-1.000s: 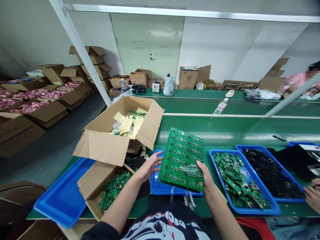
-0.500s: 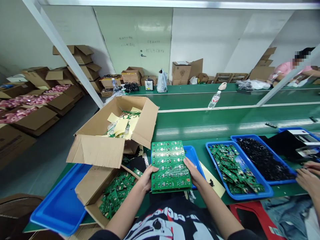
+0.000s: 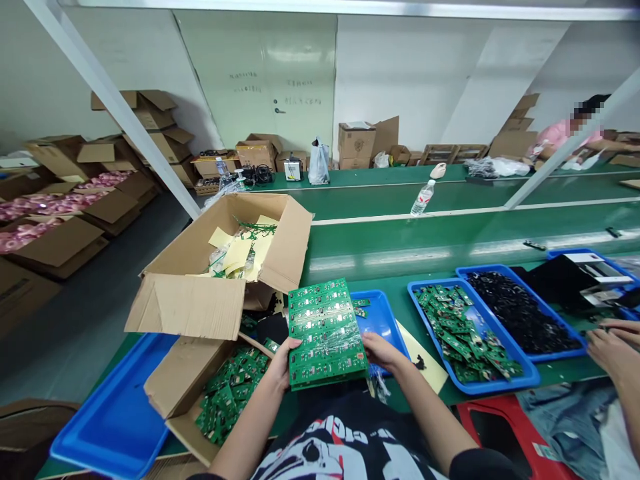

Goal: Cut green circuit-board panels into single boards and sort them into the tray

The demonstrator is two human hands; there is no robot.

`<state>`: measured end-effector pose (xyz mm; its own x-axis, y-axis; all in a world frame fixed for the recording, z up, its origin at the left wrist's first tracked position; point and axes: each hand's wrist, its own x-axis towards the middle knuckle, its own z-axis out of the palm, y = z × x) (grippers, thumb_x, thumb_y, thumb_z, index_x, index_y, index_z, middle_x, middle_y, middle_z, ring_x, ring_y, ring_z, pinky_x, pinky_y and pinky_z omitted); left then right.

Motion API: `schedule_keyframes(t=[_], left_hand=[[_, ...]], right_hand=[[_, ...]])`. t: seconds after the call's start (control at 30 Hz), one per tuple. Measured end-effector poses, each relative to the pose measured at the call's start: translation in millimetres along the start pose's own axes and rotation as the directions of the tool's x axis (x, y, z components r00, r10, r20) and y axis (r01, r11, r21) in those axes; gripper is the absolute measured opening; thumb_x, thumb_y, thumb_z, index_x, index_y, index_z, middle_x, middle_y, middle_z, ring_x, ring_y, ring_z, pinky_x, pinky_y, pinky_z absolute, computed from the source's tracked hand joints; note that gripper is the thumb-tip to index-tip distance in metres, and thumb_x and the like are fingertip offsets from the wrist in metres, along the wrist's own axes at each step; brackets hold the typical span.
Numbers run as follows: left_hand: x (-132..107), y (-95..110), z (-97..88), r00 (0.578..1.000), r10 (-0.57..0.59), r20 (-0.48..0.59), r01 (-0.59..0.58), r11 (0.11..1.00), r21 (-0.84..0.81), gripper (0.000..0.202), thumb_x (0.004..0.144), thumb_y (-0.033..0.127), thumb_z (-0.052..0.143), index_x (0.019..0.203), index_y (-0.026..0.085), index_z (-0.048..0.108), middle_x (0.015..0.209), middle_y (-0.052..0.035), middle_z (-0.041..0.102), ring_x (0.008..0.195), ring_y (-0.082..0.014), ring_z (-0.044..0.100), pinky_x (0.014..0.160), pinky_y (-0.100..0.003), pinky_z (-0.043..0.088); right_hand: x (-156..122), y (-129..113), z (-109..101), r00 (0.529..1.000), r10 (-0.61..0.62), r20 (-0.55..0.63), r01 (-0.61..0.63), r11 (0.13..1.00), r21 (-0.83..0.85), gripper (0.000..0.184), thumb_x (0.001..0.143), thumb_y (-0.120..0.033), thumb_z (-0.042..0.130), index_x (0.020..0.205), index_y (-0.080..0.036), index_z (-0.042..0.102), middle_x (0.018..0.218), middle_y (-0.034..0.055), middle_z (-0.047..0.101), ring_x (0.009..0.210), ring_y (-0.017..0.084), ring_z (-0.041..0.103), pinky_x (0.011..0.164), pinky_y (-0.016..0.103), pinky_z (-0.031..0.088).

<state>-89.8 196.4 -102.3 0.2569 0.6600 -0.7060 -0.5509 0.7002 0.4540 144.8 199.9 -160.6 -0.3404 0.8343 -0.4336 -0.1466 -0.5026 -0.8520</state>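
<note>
Since the earlier frame, your green circuit-board panel (image 3: 327,333) has turned a little, so its right side now goes more to the far side, and it sits somewhat more left over the worktop (image 3: 400,293). Your left hand (image 3: 277,363) is holding the panel at its left edge, with the fingers open and the thumb side pressing on the board. Your right hand (image 3: 383,350) holds the right edge in the same way, not closed in a fist, only gripping the board from the side. Clear plastic film (image 3: 333,350) is covering the near part of the panel. The panel is above a blue tray (image 3: 383,320), and a few small green boards (image 3: 360,307) lie in this tray at the far side. Near your left hand there is an open cardboard box (image 3: 173,380) with loose green boards (image 3: 225,397) inside. Farther, another cardboard box (image 3: 295,240) holds yellow paper sheets (image 3: 237,253). To the right, one blue tray (image 3: 503,331) carries green boards (image 3: 463,337), and next to it are black parts (image 3: 520,310). At the right edge, the hands of a co-worker (image 3: 613,350) are working.
</note>
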Motion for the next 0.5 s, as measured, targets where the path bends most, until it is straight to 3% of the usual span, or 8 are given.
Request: schedule_keyframes(t=[0.1, 0.17, 0.27, 0.37, 0.5], left_hand=[[5, -1, -5.2, 0.998, 0.059, -0.011, -0.059, 0.998, 0.032, 0.049, 0.06, 0.017, 0.056, 0.108, 0.013, 0.052, 0.078, -0.0078, 0.069, 0.073, -0.0269, 0.066, 0.071, -0.041, 0.05], [11, -3, -8.7, 0.995, 0.089, -0.033, -0.087, 0.994, 0.06, 0.048, 0.058, 0.016, 0.057, 0.106, 0.014, 0.053, 0.078, -0.0075, 0.069, 0.07, -0.0264, 0.066, 0.069, -0.041, 0.051], [22, -9, -12.1, 0.992, 0.109, -0.06, -0.104, 0.991, 0.082, 0.044, 0.058, 0.015, 0.057, 0.101, 0.014, 0.054, 0.077, -0.0073, 0.069, 0.069, -0.0255, 0.066, 0.068, -0.039, 0.051], [34, -17, -13.7, 0.989, 0.125, -0.081, -0.117, 0.989, 0.095, 0.038, 0.058, 0.014, 0.057, 0.096, 0.013, 0.055, 0.075, -0.007, 0.068, 0.069, -0.0246, 0.066, 0.067, -0.037, 0.051], [50, -24, -16.2, 0.983, 0.148, -0.105, -0.136, 0.984, 0.113, 0.035, 0.057, 0.013, 0.057, 0.093, 0.014, 0.055, 0.073, -0.0066, 0.068, 0.069, -0.0235, 0.066, 0.067, -0.036, 0.051]], right_hand=[[-12, -14, -31, 0.992, -0.059, -0.116, 0.07, 0.993, 0.094, 0.041, 0.059, -0.055, 0.065, 0.06, -0.017, 0.05, 0.036, -0.0107, 0.028, 0.033, 0.005, 0.031, 0.037, 0.019, 0.024], [-22, -28, -42, 0.98, -0.109, -0.164, 0.132, 0.982, 0.132, 0.039, 0.06, -0.052, 0.065, 0.061, -0.016, 0.05, 0.039, -0.0084, 0.036, 0.037, 0.006, 0.037, 0.04, 0.02, 0.028], [-39, -53, -42, 0.961, -0.212, -0.178, 0.238, 0.961, 0.144, 0.032, 0.064, -0.043, 0.066, 0.058, -0.016, 0.05, 0.049, -0.0031, 0.048, 0.047, 0.009, 0.046, 0.048, 0.022, 0.035], [-60, -80, -37, 0.903, -0.395, -0.169, 0.423, 0.887, 0.186, 0.029, 0.068, -0.035, 0.063, 0.051, -0.017, 0.049, 0.052, -0.0013, 0.05, 0.053, 0.011, 0.049, 0.053, 0.024, 0.038], [-98, -112, -35, 0.795, -0.594, -0.125, 0.607, 0.777, 0.168, 0.027, 0.072, -0.029, 0.059, 0.048, -0.018, 0.051, 0.05, -0.0008, 0.048, 0.05, 0.012, 0.048, 0.049, 0.025, 0.037]])
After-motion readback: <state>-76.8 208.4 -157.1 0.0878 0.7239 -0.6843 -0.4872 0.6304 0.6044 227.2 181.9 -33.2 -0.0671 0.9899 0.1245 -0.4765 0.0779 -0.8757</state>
